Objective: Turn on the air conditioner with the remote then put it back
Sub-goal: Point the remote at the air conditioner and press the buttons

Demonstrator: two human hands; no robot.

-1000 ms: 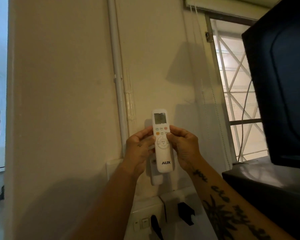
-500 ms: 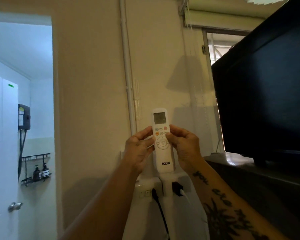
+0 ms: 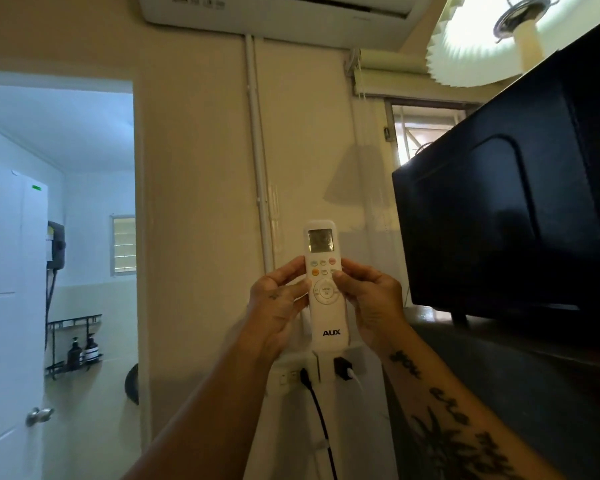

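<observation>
One remote [image 3: 324, 289], two hands [image 3: 278, 306] [image 3: 373, 303], two bottles [image 3: 74, 353] [image 3: 91, 348]

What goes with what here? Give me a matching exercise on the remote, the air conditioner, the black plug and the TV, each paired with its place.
Things:
1. remote
2. air conditioner
3. black plug
4. TV

Places:
A. high on the wall, at the top edge of the view
B. in the wall socket below the remote
C. held upright between the left hand and right hand
D. on the dark surface at the right, in front of the window

Pairs: 1-C, 2-A, 3-B, 4-D
</observation>
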